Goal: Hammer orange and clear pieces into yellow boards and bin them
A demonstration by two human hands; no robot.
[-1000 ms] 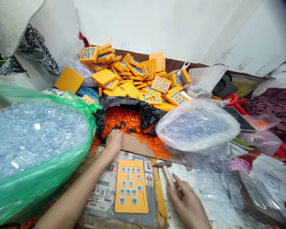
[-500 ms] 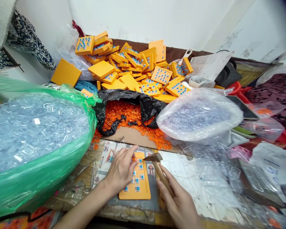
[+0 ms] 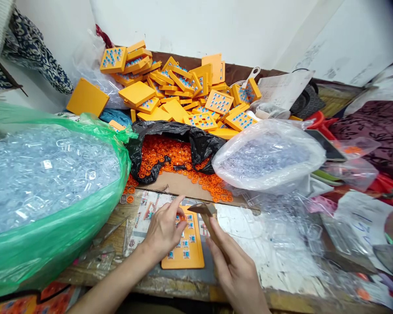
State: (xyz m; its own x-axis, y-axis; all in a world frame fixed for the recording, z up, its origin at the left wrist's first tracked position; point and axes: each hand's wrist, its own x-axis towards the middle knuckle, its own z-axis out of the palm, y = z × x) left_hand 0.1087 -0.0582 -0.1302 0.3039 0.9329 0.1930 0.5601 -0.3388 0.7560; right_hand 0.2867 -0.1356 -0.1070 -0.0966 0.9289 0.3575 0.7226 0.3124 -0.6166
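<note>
A yellow plastic board (image 3: 197,256) with blue pieces in clear settings lies flat on the bench in front of me. My left hand (image 3: 163,226) is over the board's upper left part, its thumb and forefinger closed on a small orange ring (image 3: 182,214). My right hand (image 3: 237,272) is wrapped round the wooden handle of a hammer (image 3: 207,208). The hammer's metal head hovers over the upper right of the board, beside the orange ring and apart from my left fingers. My left hand hides part of the board's left side.
A black bag (image 3: 136,150) spills orange rings (image 3: 170,152) onto cardboard. The green bag (image 3: 85,209) at left and white bag (image 3: 301,163) at right hold clear plastic pieces. Yellow boards (image 3: 137,93) are heaped behind. Clear plastic scraps (image 3: 281,226) litter the right side.
The hammer head has moved slightly left and up relative to the board. My left hand keeps its pinch on the orange ring. The whole view has shifted slightly.
</note>
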